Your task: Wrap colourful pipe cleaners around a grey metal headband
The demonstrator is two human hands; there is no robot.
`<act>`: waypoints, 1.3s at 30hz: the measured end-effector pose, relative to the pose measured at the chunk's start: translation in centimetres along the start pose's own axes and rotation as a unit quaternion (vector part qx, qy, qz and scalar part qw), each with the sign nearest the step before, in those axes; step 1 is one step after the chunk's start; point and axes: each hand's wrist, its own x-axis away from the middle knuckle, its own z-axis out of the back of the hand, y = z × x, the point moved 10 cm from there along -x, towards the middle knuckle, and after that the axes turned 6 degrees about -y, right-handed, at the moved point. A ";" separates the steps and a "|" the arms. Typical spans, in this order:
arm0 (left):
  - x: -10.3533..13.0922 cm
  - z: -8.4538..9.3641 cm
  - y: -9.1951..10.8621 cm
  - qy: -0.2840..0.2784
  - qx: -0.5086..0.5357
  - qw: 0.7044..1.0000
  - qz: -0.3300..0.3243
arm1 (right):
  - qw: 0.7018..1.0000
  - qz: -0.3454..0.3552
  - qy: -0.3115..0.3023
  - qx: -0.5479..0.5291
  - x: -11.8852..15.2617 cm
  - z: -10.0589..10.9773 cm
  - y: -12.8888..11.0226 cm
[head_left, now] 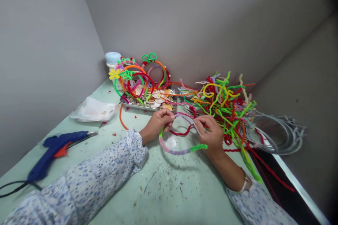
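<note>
A curved headband (175,152) is wrapped in green, pink and lilac fuzzy stem along much of its length, with a bright green end at the lower right. My left hand (160,122) pinches its wrapped upper part between thumb and fingers. From there a bare pale strip runs to my right hand (210,133), whose fingers are closed on that part of the band. The band is held above the table, with its green end just below my right hand. Behind it lies a loose red fuzzy stem (182,134).
A metal tray (139,107) holds shells and finished colourful headbands, beside a blue-lidded bottle (113,58). Fuzzy stems (224,102) and bare hoops (283,142) lie to the right. On the left are a blue glue gun (42,163) and a white plastic bag (95,110).
</note>
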 end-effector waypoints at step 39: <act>0.8 -1.4 0.4 -0.020 -0.199 0.980 -0.020 | 0.879 -0.283 -0.186 -0.336 2.9 -7.1 4.6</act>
